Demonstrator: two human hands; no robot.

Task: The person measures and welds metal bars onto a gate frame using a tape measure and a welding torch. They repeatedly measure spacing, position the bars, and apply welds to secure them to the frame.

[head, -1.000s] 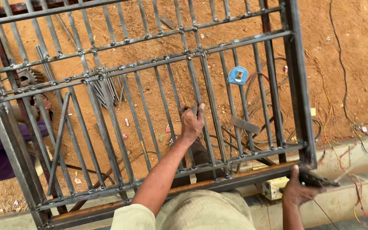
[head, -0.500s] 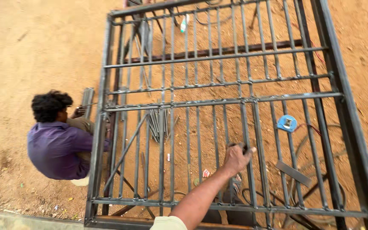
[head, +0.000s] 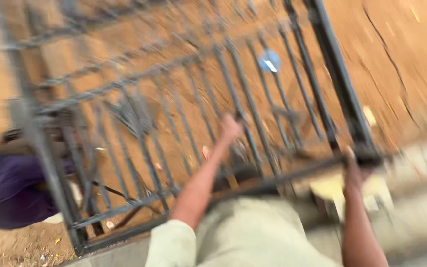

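Observation:
A large dark metal gate (head: 337,74) with many upright bars lies tilted over reddish soil; the picture is motion-blurred. My left hand (head: 231,127) is closed around one of the inner bars near the gate's middle. My right hand (head: 353,169) grips the near frame rail close to its right corner. My light trouser leg (head: 253,232) fills the bottom centre, under the near rail.
A person in a purple shirt (head: 6,190) crouches at the gate's left edge. A blue round object (head: 270,60) lies on the soil behind the bars. A pale concrete ledge (head: 416,207) runs along the lower right, with a yellowish block (head: 328,188) below my right hand.
The view has swung back to the right, so my right hand on the frame rail shows again. My left hand stays on the same inner bar. The crouching person now sits at the left edge.

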